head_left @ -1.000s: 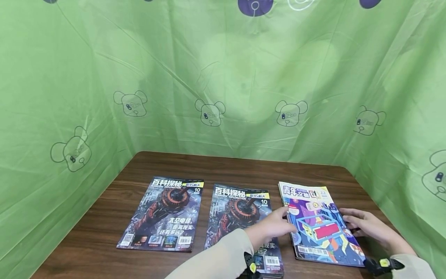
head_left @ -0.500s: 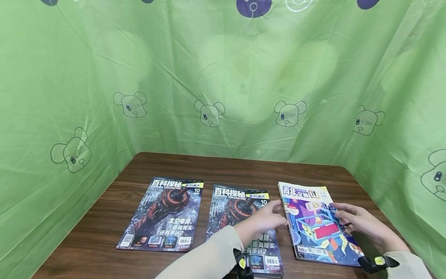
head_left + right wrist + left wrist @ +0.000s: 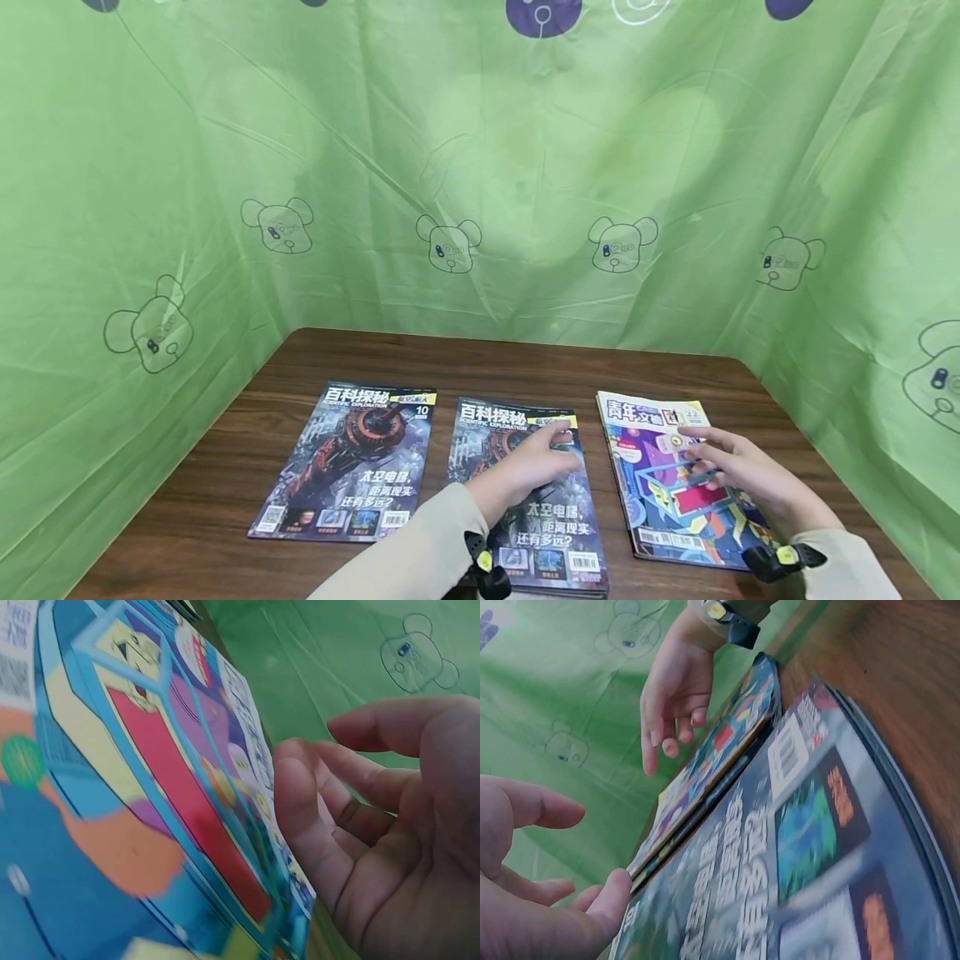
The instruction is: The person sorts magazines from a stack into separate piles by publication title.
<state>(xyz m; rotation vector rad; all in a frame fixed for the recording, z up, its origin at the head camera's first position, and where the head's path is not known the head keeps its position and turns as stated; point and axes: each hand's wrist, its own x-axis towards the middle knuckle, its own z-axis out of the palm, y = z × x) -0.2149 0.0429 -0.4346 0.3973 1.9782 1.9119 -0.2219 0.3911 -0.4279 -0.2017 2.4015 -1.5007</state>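
Observation:
My left hand (image 3: 528, 467) hovers over the middle stack of dark science magazines (image 3: 551, 542), fingers loosely bent and holding nothing. In the left wrist view those magazines (image 3: 727, 877) lie just beside the thumb, their layered edges showing. My right hand (image 3: 750, 475) is over the right part of the colourful purple-and-blue magazine stack (image 3: 667, 492), its fingers relaxed with nothing between them. The right wrist view has the fingers (image 3: 300, 795) close over that bright cover (image 3: 150, 787). A matching dark magazine (image 3: 360, 458) lies flat on the left.
All the magazines lie on a dark brown wooden table (image 3: 465, 358). Behind it and along both sides hangs a green curtain (image 3: 525, 275) with printed bear outlines. Narrow strips of wood show between the magazine stacks. Each wrist wears a black strap (image 3: 783, 560).
My left hand has moved left, from the colourful stack's left edge to over the middle magazines. My right hand has shifted left from that stack's right edge to over its cover. The magazines stay put.

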